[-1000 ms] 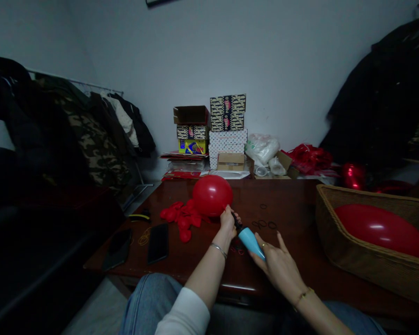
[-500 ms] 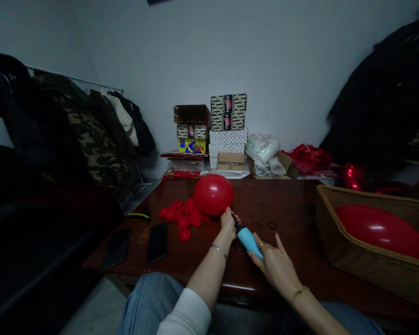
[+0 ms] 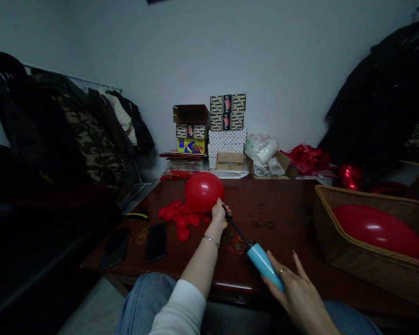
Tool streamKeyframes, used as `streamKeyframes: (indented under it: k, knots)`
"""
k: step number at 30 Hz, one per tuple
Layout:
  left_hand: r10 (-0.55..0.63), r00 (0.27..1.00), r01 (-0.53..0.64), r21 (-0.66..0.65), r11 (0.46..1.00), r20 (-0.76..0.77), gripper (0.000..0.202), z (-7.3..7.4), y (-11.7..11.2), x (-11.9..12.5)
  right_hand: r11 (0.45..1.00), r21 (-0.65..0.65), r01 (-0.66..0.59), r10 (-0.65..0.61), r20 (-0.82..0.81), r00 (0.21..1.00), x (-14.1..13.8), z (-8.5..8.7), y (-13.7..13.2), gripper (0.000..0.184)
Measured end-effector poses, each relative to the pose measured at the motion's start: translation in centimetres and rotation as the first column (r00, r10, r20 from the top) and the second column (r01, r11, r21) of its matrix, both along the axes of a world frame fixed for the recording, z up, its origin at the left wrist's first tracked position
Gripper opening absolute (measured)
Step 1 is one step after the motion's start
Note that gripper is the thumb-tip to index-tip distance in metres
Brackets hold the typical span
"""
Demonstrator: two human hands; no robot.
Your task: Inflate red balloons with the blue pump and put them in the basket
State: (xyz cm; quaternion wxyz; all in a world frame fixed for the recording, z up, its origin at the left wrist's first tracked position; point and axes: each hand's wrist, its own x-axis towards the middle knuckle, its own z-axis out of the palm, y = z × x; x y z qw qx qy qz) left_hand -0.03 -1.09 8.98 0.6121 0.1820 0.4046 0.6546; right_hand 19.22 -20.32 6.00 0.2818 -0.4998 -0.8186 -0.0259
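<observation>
A partly inflated red balloon (image 3: 203, 190) sits above the brown table. My left hand (image 3: 219, 215) is closed around its neck and the black nozzle end of a hand balloon pump (image 3: 264, 264); the join itself is hidden by the fingers. The pump's black rod shows, drawn out at a slant between my two hands. On its light blue barrel, my right hand (image 3: 296, 286) grips with the thumb and some fingers, while another finger sticks out. Several flat red balloons (image 3: 182, 224) lie in a heap left of my left hand.
At right stands a wicker basket (image 3: 326, 232) with a large red balloon (image 3: 377, 229) inside. Small rubber bands (image 3: 270, 225) lie on the table (image 3: 286, 200). Two dark phone-like slabs, one a black slab (image 3: 156, 242), lie at left. Stacked boxes (image 3: 227, 111) stand at the back.
My right hand has pulled the blue barrel down and to the right, exposing more of the black rod. The balloon and my left hand have shifted slightly left.
</observation>
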Motion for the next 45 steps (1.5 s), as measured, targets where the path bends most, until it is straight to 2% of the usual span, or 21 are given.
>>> streamKeyframes:
  k: [4, 8, 16, 19, 23, 28, 33, 40, 45]
  knots:
    - [-0.018, 1.000, 0.018, -0.003, 1.000, 0.006, 0.030, 0.6, -0.3, 0.4, 1.000, 0.003, 0.005, -0.005, 0.010, 1.000, 0.7, -0.3, -0.6, 0.049]
    - [-0.019, 0.999, 0.019, 0.009, 1.000, 0.025, 0.033, 0.7, -0.7, 1.0, 1.000, -0.013, 0.009, -0.009, 0.009, 1.000, 0.5, 0.2, -0.1, 0.049]
    - [-0.074, 0.996, 0.074, 0.011, 0.997, 0.040, 0.033, 0.2, -1.8, 2.6, 0.999, -0.020, 0.028, -0.028, 0.012, 1.000, -2.4, 3.0, 3.5, 0.041]
    - [-0.077, 0.996, 0.077, 0.010, 0.997, 0.041, 0.028, 0.3, -2.0, 2.7, 0.999, -0.019, 0.046, -0.046, 0.015, 0.999, -3.3, 3.4, 4.7, 0.042]
    - [-0.064, 0.998, 0.064, -0.010, 0.998, 0.027, 0.028, 0.2, -2.1, 2.5, 0.998, -0.035, 0.055, -0.055, 0.004, 0.998, -3.8, 2.9, 5.1, 0.044]
    - [-0.080, 0.996, 0.081, -0.023, 0.996, 0.036, 0.030, -0.1, -2.1, 2.5, 0.997, -0.066, 0.042, -0.042, 0.000, 0.999, -3.4, 2.2, 4.2, 0.047]
    - [-0.072, 0.997, 0.072, -0.010, 0.997, 0.027, 0.031, 0.1, -1.4, 2.2, 0.999, -0.051, 0.017, -0.018, -0.017, 1.000, -1.7, 1.6, 2.5, 0.048]
    - [-0.042, 0.999, 0.042, 0.011, 0.999, 0.021, 0.030, 0.4, -0.3, 0.9, 1.000, 0.002, -0.014, 0.014, 0.005, 1.000, 0.9, -0.2, -0.1, 0.050]
    - [-0.046, 0.998, 0.046, -0.013, 0.999, 0.034, 0.027, 0.6, -0.4, 1.0, 1.000, 0.004, -0.001, 0.001, 0.018, 1.000, 1.4, -0.1, -0.5, 0.046]
